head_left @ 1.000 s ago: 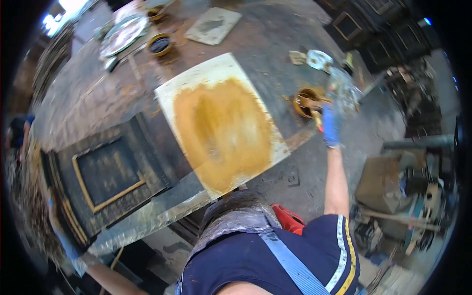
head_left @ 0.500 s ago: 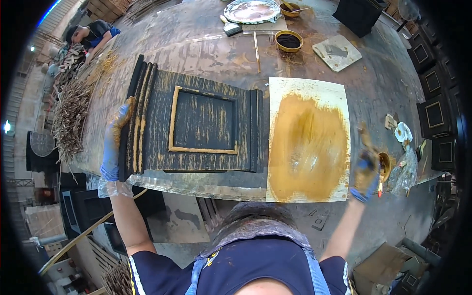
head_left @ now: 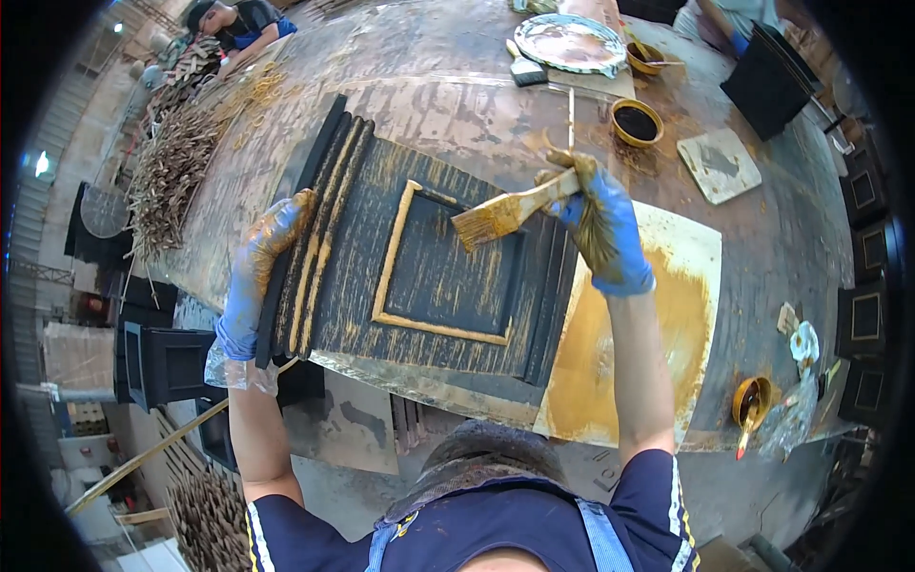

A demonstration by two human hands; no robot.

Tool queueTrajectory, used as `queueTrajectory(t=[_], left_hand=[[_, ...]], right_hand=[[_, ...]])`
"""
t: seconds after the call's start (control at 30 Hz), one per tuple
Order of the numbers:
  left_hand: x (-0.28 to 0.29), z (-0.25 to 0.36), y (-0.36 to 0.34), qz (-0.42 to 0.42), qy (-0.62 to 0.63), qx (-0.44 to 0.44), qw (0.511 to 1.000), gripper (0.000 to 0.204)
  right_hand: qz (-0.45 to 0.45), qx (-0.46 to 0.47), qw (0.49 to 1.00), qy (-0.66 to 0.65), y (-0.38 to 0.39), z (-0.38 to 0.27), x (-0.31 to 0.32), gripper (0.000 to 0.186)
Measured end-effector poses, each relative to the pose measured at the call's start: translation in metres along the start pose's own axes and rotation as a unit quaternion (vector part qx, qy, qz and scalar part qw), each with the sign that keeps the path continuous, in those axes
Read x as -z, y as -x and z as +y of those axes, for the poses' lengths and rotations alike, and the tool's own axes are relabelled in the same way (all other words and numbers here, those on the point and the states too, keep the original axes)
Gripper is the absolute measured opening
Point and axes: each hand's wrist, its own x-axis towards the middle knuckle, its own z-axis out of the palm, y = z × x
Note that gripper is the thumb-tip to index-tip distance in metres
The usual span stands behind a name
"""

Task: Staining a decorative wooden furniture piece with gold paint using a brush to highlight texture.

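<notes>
A black wooden box-like piece [head_left: 443,276] lies on the worktable, with streaks of gold paint, a raised gold-edged frame and ridged moulding on its left end. My left hand [head_left: 259,272], in a paint-stained blue glove, grips that moulded end. In my right hand [head_left: 605,224], gloved likewise, is a flat paintbrush [head_left: 505,214]. Its gold-coated bristles are over the upper right part of the framed panel; whether they touch cannot be told. Right of the piece, partly behind my right forearm, lies a white board [head_left: 658,334] smeared with gold-brown paint.
A bowl of dark liquid [head_left: 637,123] and a stained square slab [head_left: 720,165] lie beyond the board. At the right edge are a small bowl with a brush [head_left: 751,400] and crumpled plastic [head_left: 791,419]. A person [head_left: 243,33] works at far left, another at top right.
My right hand has swung left from beside the small bowl to over the black piece, carrying the paintbrush. The view has turned; my left hand still grips the moulded end.
</notes>
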Motion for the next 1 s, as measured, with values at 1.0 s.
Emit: queueTrajectory(t=[1.0], left_hand=[[0.009,0.006,-0.011,0.080,0.002,0.088,0.993,0.028]], right_hand=[[-0.098,-0.029,0.988,0.119,-0.103,0.003,-0.019,0.028]])
